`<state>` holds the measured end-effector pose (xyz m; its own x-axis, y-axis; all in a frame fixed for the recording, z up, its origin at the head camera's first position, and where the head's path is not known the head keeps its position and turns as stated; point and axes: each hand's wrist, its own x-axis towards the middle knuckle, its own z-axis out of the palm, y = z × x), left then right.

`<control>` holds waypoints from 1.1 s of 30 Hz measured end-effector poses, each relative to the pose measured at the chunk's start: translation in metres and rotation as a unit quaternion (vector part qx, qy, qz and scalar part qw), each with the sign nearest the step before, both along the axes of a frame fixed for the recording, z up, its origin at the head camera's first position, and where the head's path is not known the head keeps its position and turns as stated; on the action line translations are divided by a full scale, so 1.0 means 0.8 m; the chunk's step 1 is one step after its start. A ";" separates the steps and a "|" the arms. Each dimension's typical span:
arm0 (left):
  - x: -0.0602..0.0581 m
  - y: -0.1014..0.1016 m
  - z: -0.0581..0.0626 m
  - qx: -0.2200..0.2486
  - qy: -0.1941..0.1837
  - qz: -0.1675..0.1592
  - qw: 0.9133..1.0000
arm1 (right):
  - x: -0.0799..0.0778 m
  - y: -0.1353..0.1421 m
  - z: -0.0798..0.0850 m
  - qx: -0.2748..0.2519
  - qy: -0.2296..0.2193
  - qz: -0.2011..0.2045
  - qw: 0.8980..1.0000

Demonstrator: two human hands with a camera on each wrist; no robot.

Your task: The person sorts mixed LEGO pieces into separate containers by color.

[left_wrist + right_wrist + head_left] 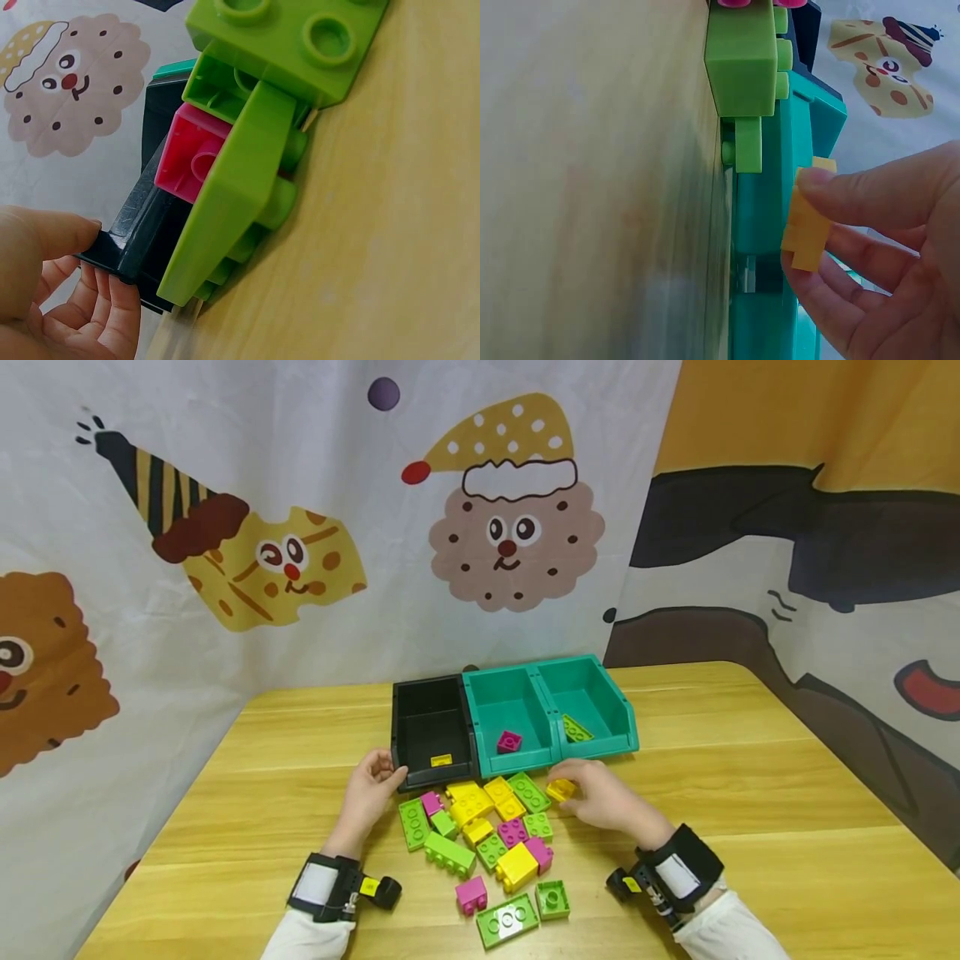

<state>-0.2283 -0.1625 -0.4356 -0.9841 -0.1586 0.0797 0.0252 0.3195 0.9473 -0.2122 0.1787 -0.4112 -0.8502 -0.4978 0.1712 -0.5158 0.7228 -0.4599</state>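
My left hand [371, 789] grips the front left corner of the black bin [401, 727]; the left wrist view shows the thumb on top of the rim and curled fingers below. A yellow toy brick [808, 221] is pinched between thumb and fingers of my right hand [603, 795], just in front of the teal bins [553, 727]. One small yellow brick [441, 761] lies in the black bin. A magenta brick [509, 742] sits in the middle bin, and a green triangular plate [576, 729] leans in the right one.
Between the hands lies a loose group of green, yellow and magenta bricks, among them a long green brick [450, 854], a yellow brick [516, 867] and a green plate [507, 921] near the front. A printed cloth [390, 635] hangs behind the wooden table [300, 735].
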 end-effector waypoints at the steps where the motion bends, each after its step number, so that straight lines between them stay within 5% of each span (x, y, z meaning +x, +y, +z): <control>1: 0.000 0.000 0.000 -0.001 0.000 0.001 1.000 | 0.000 -0.001 0.000 -0.001 0.003 0.000 1.000; 12: 0.000 0.000 -0.002 0.007 0.009 0.001 1.000 | -0.004 -0.013 0.010 -0.030 0.036 0.002 0.999; 27: 0.000 0.000 0.001 0.013 0.003 -0.003 1.000 | -0.028 -0.081 0.084 -0.027 0.050 0.034 0.998; 33: 0.000 0.001 -0.003 0.005 0.008 0.003 1.000 | -0.042 -0.113 0.100 -0.056 0.005 0.014 0.998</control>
<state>-0.2286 -0.1617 -0.4376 -0.9818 -0.1653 0.0936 0.0383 0.3104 0.9498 -0.2461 0.0880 -0.3313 -0.8339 -0.4992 0.2356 -0.5406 0.6525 -0.5310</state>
